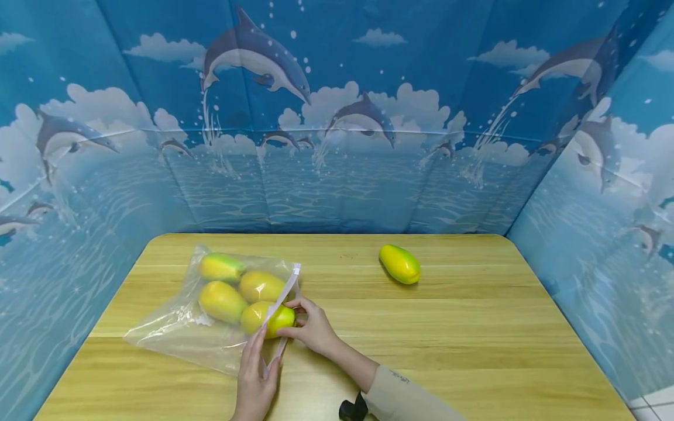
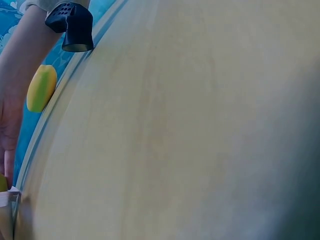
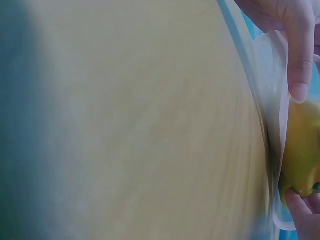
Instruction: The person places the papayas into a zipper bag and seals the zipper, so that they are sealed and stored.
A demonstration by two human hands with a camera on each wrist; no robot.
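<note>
A clear plastic zip bag (image 1: 163, 334) lies on the left of the table, its pale zip strip (image 1: 288, 285) facing right. Several yellow-green mangoes sit inside, among them one mango (image 1: 221, 301) near the middle. At the bag's mouth, my right hand (image 1: 315, 328) grips the green end of a mango (image 1: 284, 318) that is mostly past the strip. My left hand (image 1: 254, 374) pinches the near edge of the mouth, beside that mango. The right wrist view shows the gripped mango (image 3: 301, 150) between fingers, partly cut off by the frame.
Another mango (image 1: 400, 264) lies alone toward the back right of the wooden table (image 1: 447, 339). Blue dolphin-print curtains (image 1: 347, 175) stand behind and along the sides. A black wrist mount (image 1: 354, 407) sits at my right sleeve.
</note>
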